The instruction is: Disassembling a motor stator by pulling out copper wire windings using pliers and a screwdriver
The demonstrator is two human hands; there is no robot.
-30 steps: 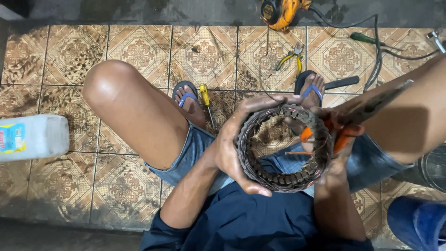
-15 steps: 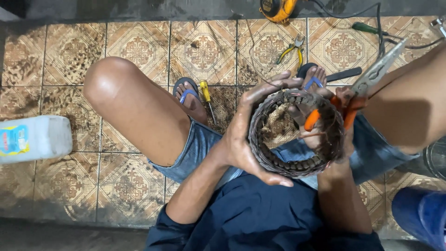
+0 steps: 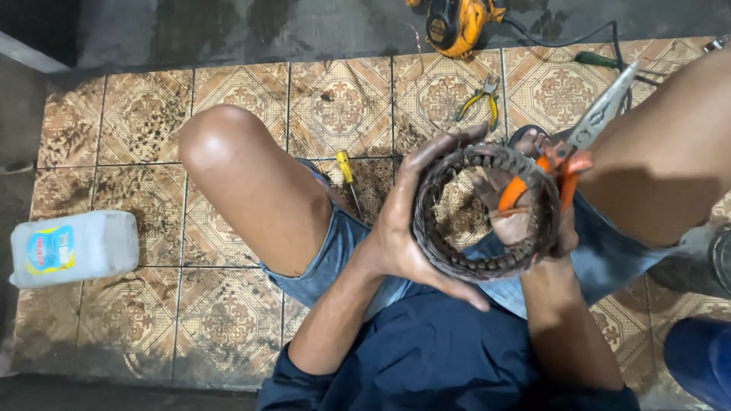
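My left hand (image 3: 403, 221) grips the left rim of a dark ring-shaped motor stator (image 3: 445, 255) with wound coils, held upright between my knees. My right hand (image 3: 525, 221) reaches through and behind the ring's right side and holds orange-handled long-nose pliers (image 3: 579, 144). The metal jaws of the pliers point up and to the right, above the ring and over my right thigh. Part of my right hand is hidden behind the ring.
On the patterned floor tiles lie yellow-handled pliers (image 3: 478, 103), a yellow screwdriver (image 3: 346, 171) and, at the top, a yellow-black power tool (image 3: 455, 23) with a cable. A white plastic jug (image 3: 76, 247) lies at the left. A blue object (image 3: 700, 358) is at the bottom right.
The pliers have swung upward from lying across the ring to pointing up and right. My hands and the ring have shifted slightly up and to the right in view.
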